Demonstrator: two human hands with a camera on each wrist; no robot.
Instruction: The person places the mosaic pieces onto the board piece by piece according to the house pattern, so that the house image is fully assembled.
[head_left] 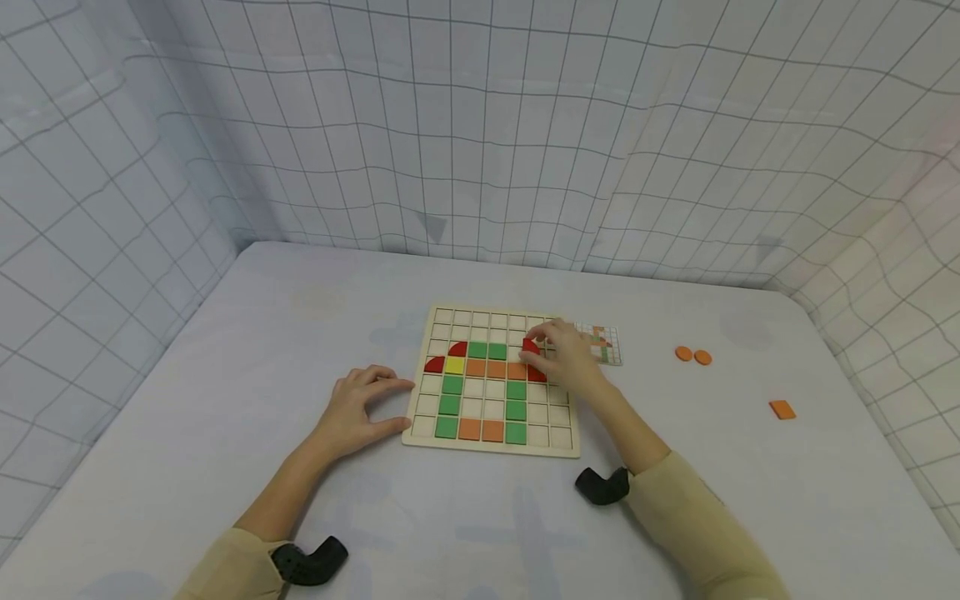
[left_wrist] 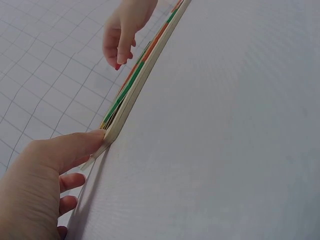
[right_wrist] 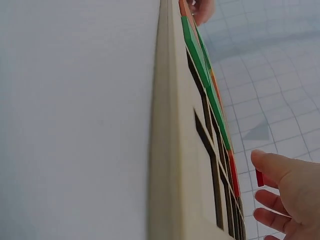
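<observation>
A pale wooden grid board (head_left: 537,435) lies on the table, its cells partly filled with flat green tiles (head_left: 450,404), orange tiles (head_left: 469,429), a yellow tile (head_left: 454,365) and red rounded tiles (head_left: 435,364). Between thumb and fingers, my right hand (head_left: 568,358) pinches a red tile (head_left: 531,345) over the board's right part, close above another red tile (head_left: 536,375). In the right wrist view the held tile (right_wrist: 259,178) shows only as a thin red edge. My left hand (head_left: 352,412) rests at the board's left edge, thumb (left_wrist: 82,145) and fingertips touching it.
A small printed pattern card (head_left: 611,346) lies right of the board, partly behind my right hand. Farther right on the white table (head_left: 675,517) are two orange discs (head_left: 683,353) and an orange square tile (head_left: 782,409). Grid-patterned white curtains (head_left: 480,125) enclose the table's back and sides.
</observation>
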